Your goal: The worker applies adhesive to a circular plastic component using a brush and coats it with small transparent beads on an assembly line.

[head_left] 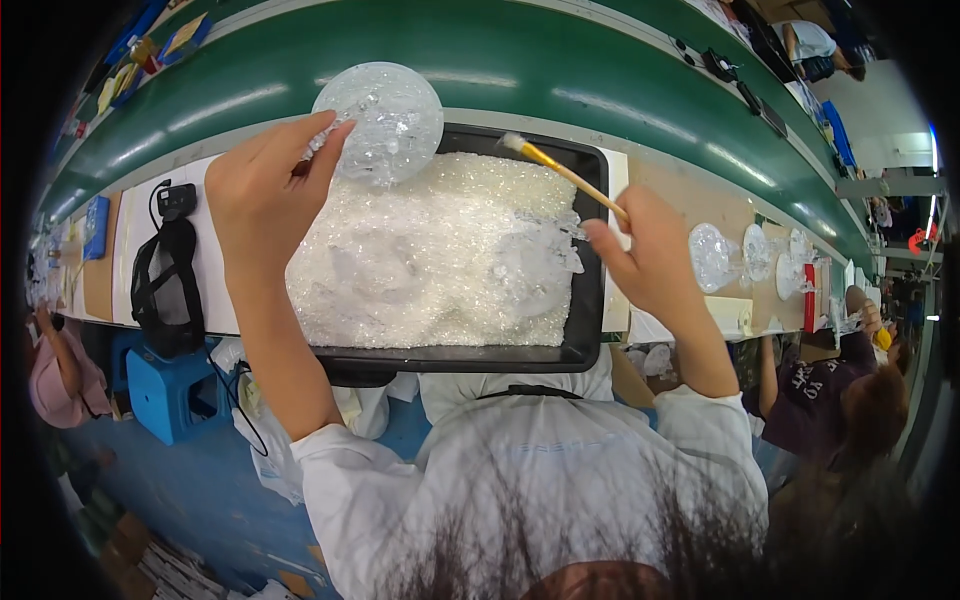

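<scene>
My left hand (272,178) is closed, pinching a transparent round disc (392,120) near its lower left edge. The disc is tilted over the far left part of a black tray (590,345), and its surface sparkles. My right hand (648,250) grips the yellow handle of a paintbrush (560,168). Its pale bristles point to the far left, over the tray's back edge, apart from the disc. Whitish glittering granules (440,270) fill the tray. Among them at the right lies a transparent piece (535,268) with an uneven edge, partly buried.
Several transparent discs on stems (712,258) stand on the table to the right. A black strapped device (168,280) lies on the left. Behind the tray runs a green surface (520,60). A blue stool (170,395) stands lower left. Other people sit at both sides.
</scene>
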The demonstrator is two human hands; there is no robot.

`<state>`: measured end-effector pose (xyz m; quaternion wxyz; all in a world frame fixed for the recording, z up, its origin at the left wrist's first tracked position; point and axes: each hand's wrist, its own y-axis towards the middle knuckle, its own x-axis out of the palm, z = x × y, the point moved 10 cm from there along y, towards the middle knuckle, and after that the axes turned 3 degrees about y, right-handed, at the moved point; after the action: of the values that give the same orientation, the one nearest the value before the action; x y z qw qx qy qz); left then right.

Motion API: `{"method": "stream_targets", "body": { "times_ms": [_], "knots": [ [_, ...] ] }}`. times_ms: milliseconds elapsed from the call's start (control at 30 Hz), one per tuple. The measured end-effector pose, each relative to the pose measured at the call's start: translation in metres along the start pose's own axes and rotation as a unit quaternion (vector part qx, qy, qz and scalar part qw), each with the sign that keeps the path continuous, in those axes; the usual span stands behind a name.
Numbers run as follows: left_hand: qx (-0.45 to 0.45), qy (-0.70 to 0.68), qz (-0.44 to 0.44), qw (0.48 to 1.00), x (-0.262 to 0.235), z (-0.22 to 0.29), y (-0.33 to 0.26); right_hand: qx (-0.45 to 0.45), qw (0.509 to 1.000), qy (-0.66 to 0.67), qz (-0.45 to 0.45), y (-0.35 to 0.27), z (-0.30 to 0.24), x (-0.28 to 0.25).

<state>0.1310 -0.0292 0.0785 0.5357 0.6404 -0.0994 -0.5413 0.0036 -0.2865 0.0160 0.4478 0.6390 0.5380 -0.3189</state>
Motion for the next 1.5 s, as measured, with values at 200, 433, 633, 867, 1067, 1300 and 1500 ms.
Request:
{"method": "stream_targets", "body": {
  "times_ms": [200,433,633,867,1067,1300,1500],
  "knots": [
    [-0.027,0.001,0.012,1.000,-0.005,-0.008,-0.004,0.019,0.986,0.159,-0.039,0.018,-0.003,0.045],
    [-0.027,0.014,0.016,0.999,-0.006,-0.015,-0.006,0.055,0.983,0.174,0.005,0.014,0.013,0.056],
    [-0.041,0.022,0.008,0.999,-0.006,-0.015,-0.005,0.028,0.987,0.147,0.063,0.022,0.009,0.051],
    [-0.027,0.018,-0.009,0.999,0.001,-0.009,-0.003,0.013,0.988,0.130,0.078,0.012,-0.002,0.032],
    [-0.038,0.030,-0.021,0.999,0.002,-0.012,-0.010,-0.066,0.989,-0.053,-0.124,-0.044,0.007,-0.012],
    [-0.028,0.031,-0.018,0.999,0.003,-0.007,-0.002,-0.132,0.963,-0.060,-0.226,-0.068,-0.016,0.047],
    [-0.020,0.040,-0.040,0.998,0.004,-0.003,-0.008,-0.160,0.966,-0.032,-0.202,-0.072,-0.028,0.034]
  ]
}}
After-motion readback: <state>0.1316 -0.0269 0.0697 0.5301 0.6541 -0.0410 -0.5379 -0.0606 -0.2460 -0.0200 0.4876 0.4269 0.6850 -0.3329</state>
